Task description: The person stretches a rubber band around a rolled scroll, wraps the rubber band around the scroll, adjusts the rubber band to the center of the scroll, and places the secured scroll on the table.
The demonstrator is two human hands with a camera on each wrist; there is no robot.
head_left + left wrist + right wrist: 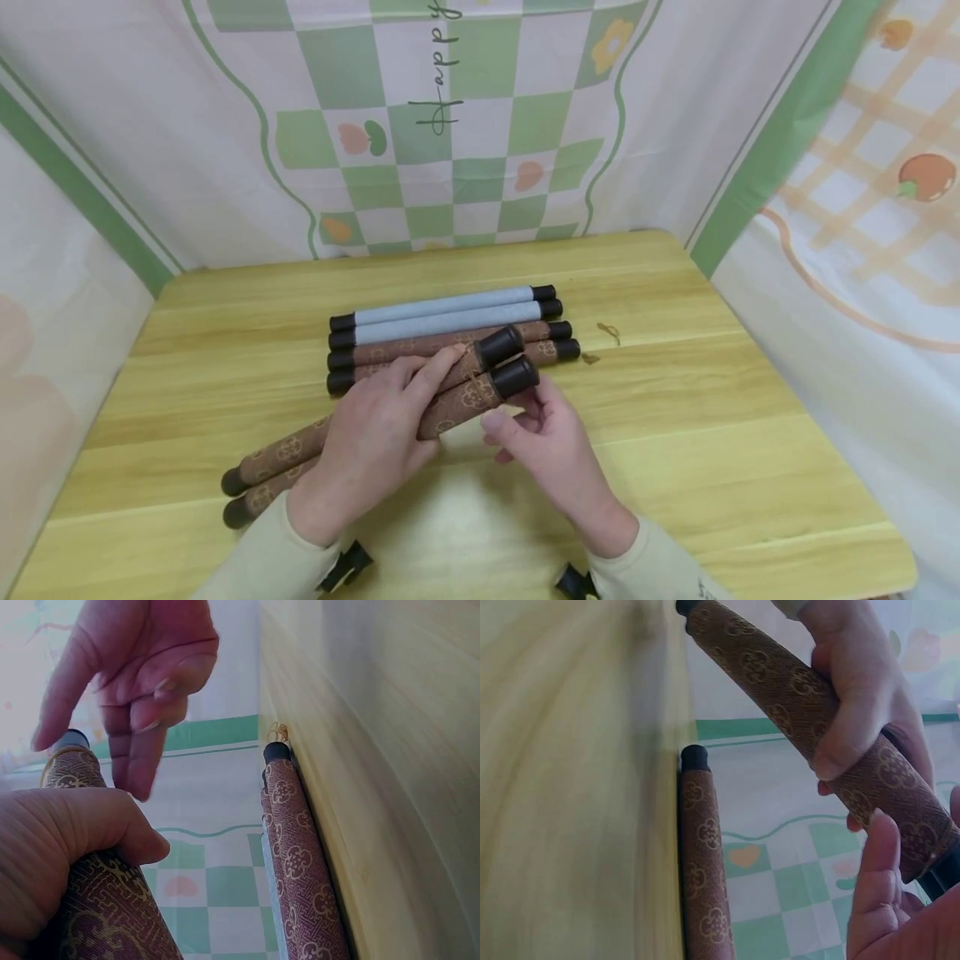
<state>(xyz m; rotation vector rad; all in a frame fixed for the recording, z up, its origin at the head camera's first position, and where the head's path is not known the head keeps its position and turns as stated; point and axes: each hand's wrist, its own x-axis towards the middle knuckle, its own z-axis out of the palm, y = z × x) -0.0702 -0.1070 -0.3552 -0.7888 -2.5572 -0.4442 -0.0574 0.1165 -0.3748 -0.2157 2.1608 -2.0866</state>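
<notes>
My left hand [375, 429] grips a pair of brown rolled scrolls [463, 408], side by side and slanting up to the right above the table. They have gold flower patterns and black end knobs [515, 377]. A thin yellowish band [63, 752] circles them near the knobs in the left wrist view. My right hand [551, 442] is right at this end, fingers loosely bent and thumb apart. In the left wrist view, the right hand's [150, 675] fingers extend past the knob. Behind lie two more brown scrolls [547, 349] and two light blue scrolls [450, 323], in a row.
Two small brown bands [609, 333] lie on the wooden table [712, 417], right of the row. A green-and-white checked cloth [480, 125] hangs behind the table's back edge. More cloth [862, 250] hangs along the sides.
</notes>
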